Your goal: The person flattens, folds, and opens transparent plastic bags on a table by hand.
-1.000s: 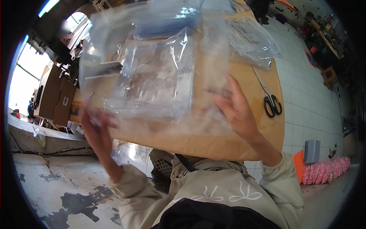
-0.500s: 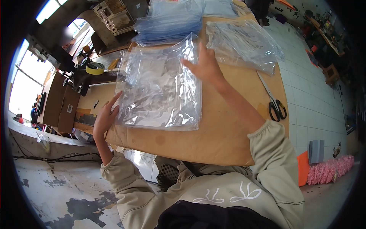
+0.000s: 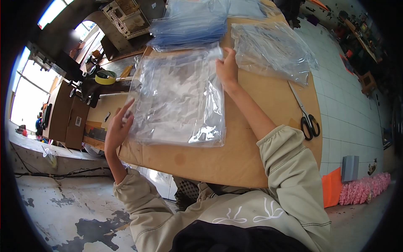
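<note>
A clear plastic bag lies on the brown-covered table in front of me, wrinkled and shiny with reflections. At its upper right corner, my right hand has its thumb and bent fingers closed on the edge. My left hand is beside the bag's left edge, its fingers apart and nothing held in them. Whether those fingertips touch the plastic, I cannot tell.
Bluish plastic sheets are stacked at the back, with more clear plastic at the back right. Black-handled scissors lie near the table's right edge. A machine stands left, holding a yellow tape roll.
My right hand has gone from spread fingers to closing on the bag's upper right edge. The raised corner there now lies lower. My left hand stays nearly in place.
</note>
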`<state>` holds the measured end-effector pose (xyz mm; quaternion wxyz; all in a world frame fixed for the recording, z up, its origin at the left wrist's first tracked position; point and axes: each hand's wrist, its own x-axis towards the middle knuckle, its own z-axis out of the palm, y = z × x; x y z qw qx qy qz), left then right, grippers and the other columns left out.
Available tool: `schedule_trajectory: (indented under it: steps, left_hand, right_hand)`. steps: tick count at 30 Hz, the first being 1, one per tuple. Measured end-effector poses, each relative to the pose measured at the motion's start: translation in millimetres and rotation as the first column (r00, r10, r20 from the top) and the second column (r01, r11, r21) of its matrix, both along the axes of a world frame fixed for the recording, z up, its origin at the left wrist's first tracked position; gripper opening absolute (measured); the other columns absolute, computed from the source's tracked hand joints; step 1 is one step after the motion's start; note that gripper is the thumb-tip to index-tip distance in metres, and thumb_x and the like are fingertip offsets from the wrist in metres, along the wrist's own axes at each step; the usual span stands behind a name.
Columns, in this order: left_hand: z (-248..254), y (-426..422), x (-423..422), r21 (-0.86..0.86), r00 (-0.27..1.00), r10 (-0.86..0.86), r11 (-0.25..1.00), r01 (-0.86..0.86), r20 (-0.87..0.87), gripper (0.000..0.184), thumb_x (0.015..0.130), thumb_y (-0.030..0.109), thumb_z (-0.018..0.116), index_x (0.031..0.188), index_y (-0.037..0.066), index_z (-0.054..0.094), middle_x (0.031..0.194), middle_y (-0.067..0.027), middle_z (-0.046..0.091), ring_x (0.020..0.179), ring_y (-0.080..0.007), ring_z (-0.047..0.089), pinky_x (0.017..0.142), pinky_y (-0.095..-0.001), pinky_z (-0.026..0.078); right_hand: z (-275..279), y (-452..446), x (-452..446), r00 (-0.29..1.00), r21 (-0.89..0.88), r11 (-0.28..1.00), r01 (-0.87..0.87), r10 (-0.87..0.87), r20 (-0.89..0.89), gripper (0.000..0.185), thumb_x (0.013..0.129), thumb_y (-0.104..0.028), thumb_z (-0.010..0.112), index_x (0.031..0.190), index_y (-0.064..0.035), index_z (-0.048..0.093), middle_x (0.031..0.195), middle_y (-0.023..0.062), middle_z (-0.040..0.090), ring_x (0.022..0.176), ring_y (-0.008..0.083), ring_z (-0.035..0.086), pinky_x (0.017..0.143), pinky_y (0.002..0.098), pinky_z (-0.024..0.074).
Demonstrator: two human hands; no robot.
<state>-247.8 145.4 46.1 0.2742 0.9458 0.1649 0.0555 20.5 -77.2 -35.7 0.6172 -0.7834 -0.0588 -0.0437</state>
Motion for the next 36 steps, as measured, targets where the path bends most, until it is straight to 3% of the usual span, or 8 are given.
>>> schedule_trajectory:
  steps: [7, 16, 19, 20, 23, 25, 28, 36]
  left_hand:
    - [-40.4, 25.3, 13.7, 0.223, 0.988, -0.148, 0.965, 0.135, 0.04, 0.057, 0.089, 0.018, 0.057, 0.143, 0.025, 0.038, 0.1, -0.0175, 0.053, 0.094, -0.0322, 0.055, 0.084, -0.0383, 0.043]
    - [40.4, -3.6, 41.8, 0.426, 0.993, -0.061, 0.899, 0.1, -0.103, 0.032, 0.085, 0.032, 0.063, 0.112, 0.016, 0.059, 0.062, -0.0112, 0.06, 0.059, -0.0241, 0.061, 0.054, -0.0357, 0.045]
    - [67.8, -12.2, 56.8, 0.413, 0.957, 0.14, 0.911, -0.024, -0.254, 0.041, 0.086, 0.038, 0.062, 0.119, 0.015, 0.056, 0.067, -0.0112, 0.064, 0.068, -0.0251, 0.066, 0.064, -0.038, 0.048]
    - [59.8, -13.1, 57.5, 0.761, 0.961, 0.188, 0.647, 0.033, -0.201, 0.048, 0.089, 0.036, 0.06, 0.129, 0.013, 0.048, 0.083, -0.0123, 0.068, 0.082, -0.0239, 0.066, 0.081, -0.0409, 0.046]
    - [25.6, -14.0, 78.6, 0.855, 0.98, -0.2, 0.508, 0.108, -0.005, 0.061, 0.089, 0.044, 0.056, 0.137, 0.01, 0.041, 0.126, -0.0235, 0.052, 0.12, -0.033, 0.049, 0.103, -0.0508, 0.032]
    - [-9.3, -38.6, 89.5, 0.808, 0.965, -0.117, 0.529, 0.261, -0.235, 0.073, 0.089, 0.057, 0.046, 0.145, 0.013, 0.03, 0.151, -0.025, 0.016, 0.138, -0.0447, 0.019, 0.11, -0.054, 0.02]
    - [-68.2, -32.9, 86.9, 0.516, 0.968, -0.179, 0.821, 0.245, -0.176, 0.074, 0.091, 0.062, 0.035, 0.149, 0.018, 0.02, 0.153, -0.0263, 0.007, 0.14, -0.0471, 0.003, 0.111, -0.0566, 0.01]
    - [-53.5, -14.6, 91.0, 0.364, 0.958, -0.007, 0.924, 0.116, -0.287, 0.064, 0.088, 0.063, 0.041, 0.145, 0.038, 0.026, 0.152, -0.0257, 0.009, 0.137, -0.047, 0.017, 0.108, -0.0538, 0.023]
  right_hand:
    - [-20.7, 8.3, -17.2, 0.718, -0.552, 0.773, 0.312, 0.188, 0.67, 0.038, 0.086, -0.006, 0.054, 0.123, 0.0027, 0.05, 0.125, 0.0227, 0.051, 0.126, 0.0336, 0.042, 0.101, 0.0469, 0.0353]
    - [-2.9, -5.8, -10.1, 0.7, -0.828, 0.478, -0.295, 0.697, 0.153, 0.054, 0.096, -0.041, 0.039, 0.135, -0.005, 0.045, 0.146, 0.0235, 0.031, 0.139, 0.0374, 0.023, 0.112, 0.0505, 0.0205]
    - [15.1, 0.7, -23.0, 0.762, -0.879, 0.33, -0.345, 0.646, -0.057, 0.074, 0.091, -0.061, 0.035, 0.145, -0.0095, 0.031, 0.15, 0.0264, 0.018, 0.141, 0.0411, 0.01, 0.112, 0.0558, 0.012]
    - [14.7, 2.2, -26.7, 0.764, -0.886, 0.318, -0.338, 0.643, -0.06, 0.077, 0.089, -0.063, 0.034, 0.146, -0.0107, 0.028, 0.151, 0.0267, 0.015, 0.141, 0.0421, 0.006, 0.112, 0.0573, 0.009]
    - [11.0, 0.8, -34.3, 0.759, -0.892, 0.313, -0.327, 0.65, -0.05, 0.082, 0.086, -0.067, 0.034, 0.148, -0.0146, 0.023, 0.152, 0.0276, 0.007, 0.141, 0.0446, -0.002, 0.11, 0.0607, 0.002]
    - [8.6, -4.4, -35.2, 0.738, -0.876, 0.349, -0.332, 0.675, -0.011, 0.079, 0.087, -0.065, 0.035, 0.149, -0.0171, 0.023, 0.152, 0.0279, 0.007, 0.141, 0.0456, -0.004, 0.11, 0.0617, -0.0002]
    - [5.0, -6.7, -35.4, 0.742, -0.899, 0.345, -0.271, 0.67, 0.033, 0.077, 0.087, -0.065, 0.036, 0.148, -0.0206, 0.024, 0.152, 0.0275, 0.008, 0.141, 0.0453, -0.003, 0.11, 0.0617, 0.0002]
    - [3.8, -6.0, -35.7, 0.772, -0.826, 0.493, -0.275, 0.625, 0.116, 0.073, 0.086, -0.06, 0.046, 0.144, -0.0165, 0.034, 0.15, 0.0293, 0.014, 0.14, 0.0457, 0.004, 0.108, 0.0647, 0.0049]
